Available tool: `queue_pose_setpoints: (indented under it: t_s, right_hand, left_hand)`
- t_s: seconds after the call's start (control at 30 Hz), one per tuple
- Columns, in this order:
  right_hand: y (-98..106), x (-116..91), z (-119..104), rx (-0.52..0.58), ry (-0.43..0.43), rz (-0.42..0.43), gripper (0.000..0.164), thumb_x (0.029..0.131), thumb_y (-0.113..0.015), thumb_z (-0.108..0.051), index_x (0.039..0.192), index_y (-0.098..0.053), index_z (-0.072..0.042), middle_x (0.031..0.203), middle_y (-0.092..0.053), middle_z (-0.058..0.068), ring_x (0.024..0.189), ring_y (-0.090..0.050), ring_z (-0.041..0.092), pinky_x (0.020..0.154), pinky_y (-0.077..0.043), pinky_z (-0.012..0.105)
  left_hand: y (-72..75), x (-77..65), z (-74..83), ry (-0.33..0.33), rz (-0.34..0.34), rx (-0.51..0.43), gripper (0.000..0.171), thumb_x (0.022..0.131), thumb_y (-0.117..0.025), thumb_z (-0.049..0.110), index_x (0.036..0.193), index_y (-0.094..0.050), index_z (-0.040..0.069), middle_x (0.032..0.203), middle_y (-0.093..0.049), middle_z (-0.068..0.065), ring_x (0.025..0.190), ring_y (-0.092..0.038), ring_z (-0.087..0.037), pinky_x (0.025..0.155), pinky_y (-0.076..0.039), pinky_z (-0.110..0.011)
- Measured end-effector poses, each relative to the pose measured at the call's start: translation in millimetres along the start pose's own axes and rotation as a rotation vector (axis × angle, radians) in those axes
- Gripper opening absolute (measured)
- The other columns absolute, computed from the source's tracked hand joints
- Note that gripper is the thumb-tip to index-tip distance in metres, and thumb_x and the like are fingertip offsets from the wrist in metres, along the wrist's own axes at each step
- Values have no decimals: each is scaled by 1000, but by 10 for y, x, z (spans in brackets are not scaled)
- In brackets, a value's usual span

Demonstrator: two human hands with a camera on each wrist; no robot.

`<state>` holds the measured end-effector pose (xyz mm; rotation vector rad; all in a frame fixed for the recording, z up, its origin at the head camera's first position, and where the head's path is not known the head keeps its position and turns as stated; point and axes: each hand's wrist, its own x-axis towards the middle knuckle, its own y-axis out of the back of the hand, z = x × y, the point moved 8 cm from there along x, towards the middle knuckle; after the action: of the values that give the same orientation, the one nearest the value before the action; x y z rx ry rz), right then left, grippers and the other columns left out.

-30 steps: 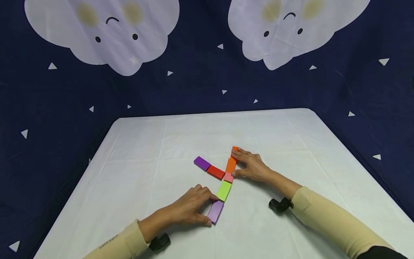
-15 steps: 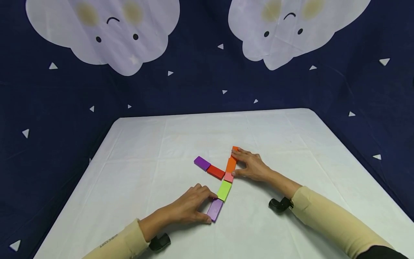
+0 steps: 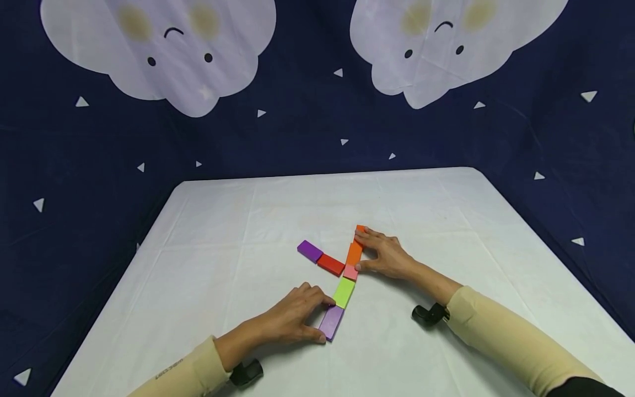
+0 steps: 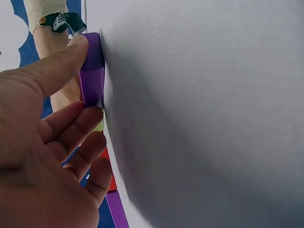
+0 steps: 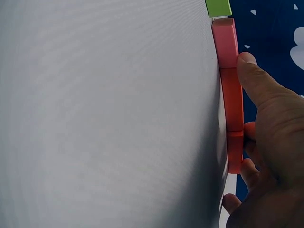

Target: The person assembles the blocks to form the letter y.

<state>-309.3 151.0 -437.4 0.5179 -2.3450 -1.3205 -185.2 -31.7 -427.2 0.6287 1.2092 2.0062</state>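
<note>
In the head view, my left hand holds a light purple block lengthwise, thumb at its near end and fingertip at its far left corner. That block lies end to end with a lime green block. My right hand rests along the far part of the row. Its thumb touches the side of a pink block, and its fingertips lie over the farthest orange block. Another orange block sits between those two. A red block and a dark purple block branch off to the left.
The blocks lie on a table with a white cloth. Behind it hangs a dark blue backdrop with clouds and small white triangles. Black wrist cameras are strapped below both sleeves.
The light purple block has shifted slightly away from me and a touch to the right, against the green block, with my left hand on it. My right hand has stayed in place.
</note>
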Motion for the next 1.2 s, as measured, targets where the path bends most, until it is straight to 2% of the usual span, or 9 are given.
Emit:
queue_pose_setpoints:
  t_s: [0.23, 0.67, 1.2]
  right_hand:
    - [-24, 11, 30, 13, -24, -22, 79, 75, -75, -43, 141, -44, -12, 149, -41, 7, 143, -28, 30, 97, -27, 51]
    - [-16, -6, -2, 19, -7, -29, 84, 73, -76, -48, 141, -43, -10, 150, -39, 9, 143, -27, 33, 98, -26, 56]
    - [-15, -6, -1, 7, -21, -28, 85, 73, -76, -48, 142, -43, -11, 149, -40, 8, 143, -26, 33, 96, -27, 53]
  left_hand:
    - [-1, 2, -4, 14, -8, 0, 60, 75, -77, 37, 126, -54, 16, 113, -58, 4, 99, -42, -9, 88, -36, -25]
    - [-14, -3, -11, 26, -17, -6, 60, 75, -77, 38, 127, -54, 17, 113, -58, 5, 98, -42, -8, 87, -36, -25]
    - [-10, -8, -15, 32, -4, -13, 60, 76, -77, 37, 128, -54, 16, 112, -58, 5, 99, -42, -8, 87, -37, -25]
